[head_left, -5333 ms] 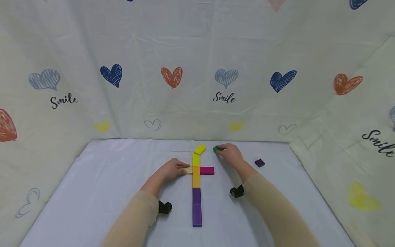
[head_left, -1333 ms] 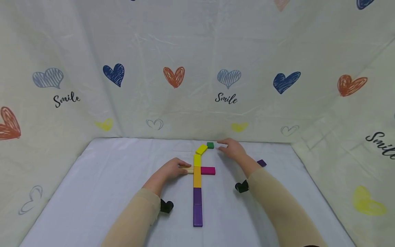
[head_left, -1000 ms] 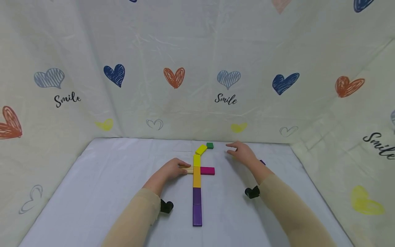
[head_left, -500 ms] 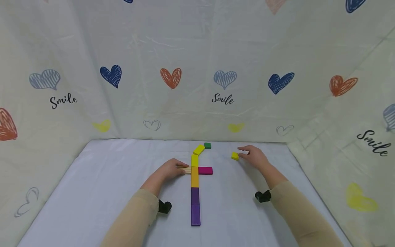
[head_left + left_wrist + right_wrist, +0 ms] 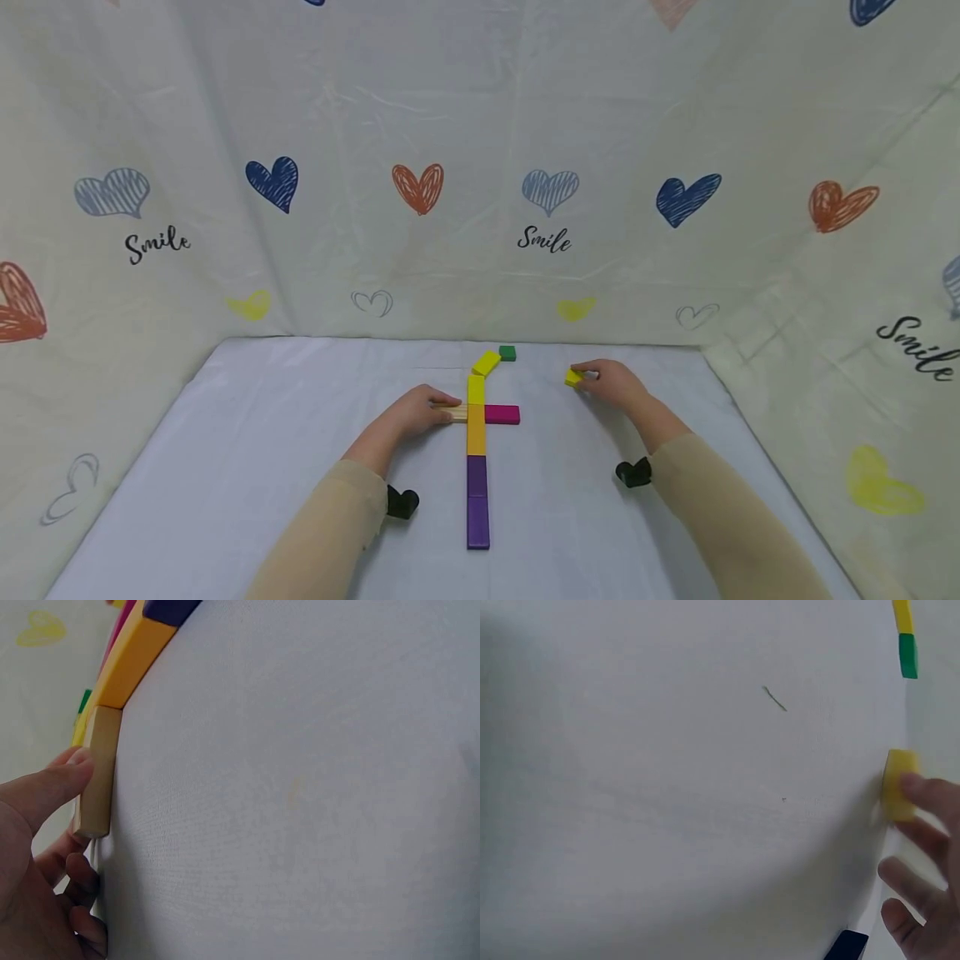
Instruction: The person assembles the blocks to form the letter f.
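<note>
In the head view my left hand (image 5: 412, 414) grips a bare wooden block (image 5: 454, 413) that sticks out leftward from a row of coloured blocks. The left wrist view has the thumb along that block (image 5: 102, 772), its far end against an orange block (image 5: 135, 664). Off to the right, my right hand (image 5: 615, 383) pinches a small yellow block (image 5: 573, 378) between thumb and finger; the right wrist view shows this yellow block (image 5: 898, 784) slightly blurred. A green block (image 5: 507, 353) touches the slanted yellow block (image 5: 487, 362) at the far end of the row.
Two purple blocks (image 5: 477, 502) form the near end of the row, with the orange block and another yellow block (image 5: 476, 389) beyond. A magenta block (image 5: 502, 414) juts right. In the right wrist view a dark block (image 5: 847, 945) lies below the right hand. A heart-printed cloth (image 5: 480, 267) hangs behind.
The right hand has let go of the green block beside the slanted yellow one, moved right and taken hold of the small yellow block. The left hand has stayed on the wooden block.
</note>
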A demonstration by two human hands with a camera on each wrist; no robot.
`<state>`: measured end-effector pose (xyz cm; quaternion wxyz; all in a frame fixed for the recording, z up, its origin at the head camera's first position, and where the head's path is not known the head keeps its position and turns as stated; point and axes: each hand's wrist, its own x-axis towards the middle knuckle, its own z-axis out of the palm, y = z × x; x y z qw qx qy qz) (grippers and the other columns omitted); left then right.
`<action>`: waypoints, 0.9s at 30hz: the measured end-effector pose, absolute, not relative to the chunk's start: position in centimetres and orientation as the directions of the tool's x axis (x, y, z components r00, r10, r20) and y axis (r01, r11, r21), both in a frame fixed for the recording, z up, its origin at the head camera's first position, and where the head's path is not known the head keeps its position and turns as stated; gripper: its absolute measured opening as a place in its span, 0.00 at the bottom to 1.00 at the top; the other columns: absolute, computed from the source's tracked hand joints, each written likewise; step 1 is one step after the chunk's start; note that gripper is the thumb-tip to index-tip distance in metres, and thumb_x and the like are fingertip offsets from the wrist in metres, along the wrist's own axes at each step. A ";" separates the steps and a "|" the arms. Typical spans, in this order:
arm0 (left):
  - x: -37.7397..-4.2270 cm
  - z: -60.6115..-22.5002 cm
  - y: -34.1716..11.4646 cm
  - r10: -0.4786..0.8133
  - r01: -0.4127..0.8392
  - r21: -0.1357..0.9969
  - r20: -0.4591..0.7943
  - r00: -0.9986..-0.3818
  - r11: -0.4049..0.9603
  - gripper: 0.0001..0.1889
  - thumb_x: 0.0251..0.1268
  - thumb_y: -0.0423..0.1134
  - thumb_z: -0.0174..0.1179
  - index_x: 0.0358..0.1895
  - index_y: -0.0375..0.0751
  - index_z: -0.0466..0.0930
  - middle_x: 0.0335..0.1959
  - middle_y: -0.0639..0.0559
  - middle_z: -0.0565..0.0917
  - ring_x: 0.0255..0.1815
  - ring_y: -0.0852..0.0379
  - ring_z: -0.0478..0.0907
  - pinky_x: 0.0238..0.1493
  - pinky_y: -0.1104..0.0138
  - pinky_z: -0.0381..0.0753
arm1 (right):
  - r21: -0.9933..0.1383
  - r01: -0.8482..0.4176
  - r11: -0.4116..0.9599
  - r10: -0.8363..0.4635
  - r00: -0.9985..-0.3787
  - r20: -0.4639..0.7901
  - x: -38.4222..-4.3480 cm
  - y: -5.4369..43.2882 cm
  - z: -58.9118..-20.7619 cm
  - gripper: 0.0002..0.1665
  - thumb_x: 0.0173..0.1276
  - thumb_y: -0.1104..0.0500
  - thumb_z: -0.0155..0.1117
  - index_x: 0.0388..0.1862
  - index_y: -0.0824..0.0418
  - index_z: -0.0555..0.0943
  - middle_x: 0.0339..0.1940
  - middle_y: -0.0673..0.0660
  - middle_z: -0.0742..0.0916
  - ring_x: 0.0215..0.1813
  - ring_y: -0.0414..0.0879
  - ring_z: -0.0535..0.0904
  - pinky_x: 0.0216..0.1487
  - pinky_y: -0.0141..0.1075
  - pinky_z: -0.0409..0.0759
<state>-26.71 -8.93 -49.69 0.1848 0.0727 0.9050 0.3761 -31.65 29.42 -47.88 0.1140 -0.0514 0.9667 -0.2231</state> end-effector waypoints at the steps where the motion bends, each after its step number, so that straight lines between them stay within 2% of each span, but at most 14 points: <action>1: -26.7 -49.7 -8.9 0.272 -0.005 0.708 -0.277 -0.921 0.706 0.14 0.68 0.42 0.64 0.54 0.60 0.87 0.57 0.50 0.79 0.61 0.47 0.70 0.67 0.47 0.65 | -0.441 -0.051 0.896 -0.153 -0.968 -0.199 -31.7 29.4 -47.9 0.25 0.70 0.54 0.64 0.66 0.53 0.79 0.68 0.65 0.76 0.64 0.62 0.71 0.64 0.58 0.69; 8: -26.7 -49.5 -8.9 0.275 0.002 0.707 -0.272 -0.922 0.707 0.14 0.67 0.42 0.64 0.54 0.59 0.87 0.57 0.50 0.79 0.61 0.47 0.71 0.67 0.47 0.65 | -0.397 -0.074 0.915 -0.163 -0.967 -0.197 -32.0 29.0 -47.8 0.25 0.70 0.55 0.65 0.66 0.52 0.79 0.67 0.65 0.77 0.66 0.63 0.70 0.66 0.59 0.67; 20: -26.7 -49.6 -8.8 0.266 -0.012 0.706 -0.283 -0.922 0.709 0.14 0.66 0.42 0.65 0.54 0.60 0.87 0.58 0.49 0.79 0.62 0.46 0.70 0.68 0.47 0.64 | -0.399 -0.114 0.910 -0.183 -0.973 -0.138 -32.4 28.0 -47.5 0.23 0.70 0.54 0.64 0.64 0.52 0.80 0.64 0.64 0.80 0.57 0.59 0.76 0.59 0.55 0.74; 27: -26.8 -49.6 -8.8 0.265 -0.012 0.706 -0.282 -0.922 0.708 0.14 0.67 0.42 0.65 0.53 0.60 0.87 0.58 0.49 0.79 0.62 0.46 0.70 0.68 0.46 0.65 | -0.450 -0.074 0.890 -0.153 -0.978 -0.141 -33.3 26.3 -47.8 0.22 0.72 0.54 0.62 0.65 0.50 0.80 0.65 0.62 0.79 0.65 0.61 0.71 0.65 0.55 0.70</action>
